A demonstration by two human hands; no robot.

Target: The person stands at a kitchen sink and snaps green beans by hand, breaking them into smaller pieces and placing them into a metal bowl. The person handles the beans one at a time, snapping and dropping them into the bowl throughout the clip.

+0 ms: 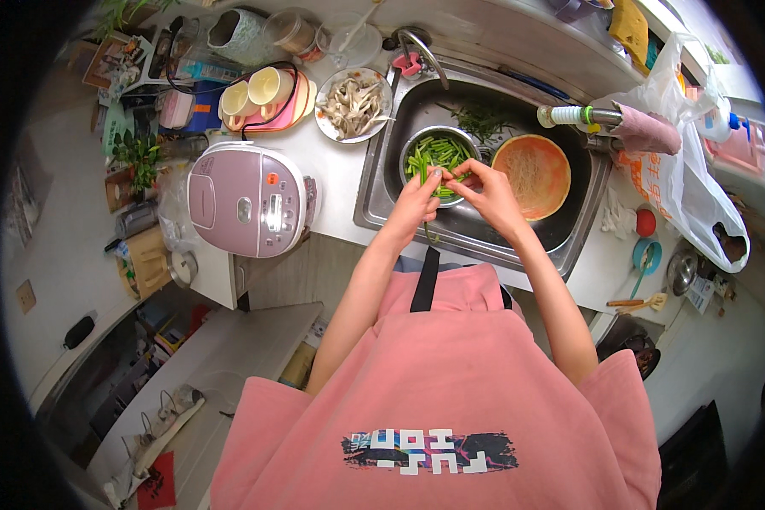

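Note:
My left hand (417, 201) holds thin green vegetable stems (423, 167) over a metal bowl (403, 150) in the sink. My right hand (488, 193) meets it at the bowl's near right side, its thumb and forefinger pinched on a piece of green stem. Cut green stem pieces (443, 150) fill much of the bowl. To the right in the sink is an orange bowl (563, 167) with thin pale noodles (528, 172) in it. Loose green leaves and trimmings (482, 122) lie on the sink bottom behind the two bowls.
A steel faucet (428, 56) arches over the sink's back left. Left of the sink (371, 201) stand a plate of torn mushrooms (355, 105), two cream cups (270, 85) and a pink rice cooker (248, 201). At right are a pipe wrapped in pink cloth (647, 129), a white plastic bag (692, 185) and a red ball-shaped thing (645, 222).

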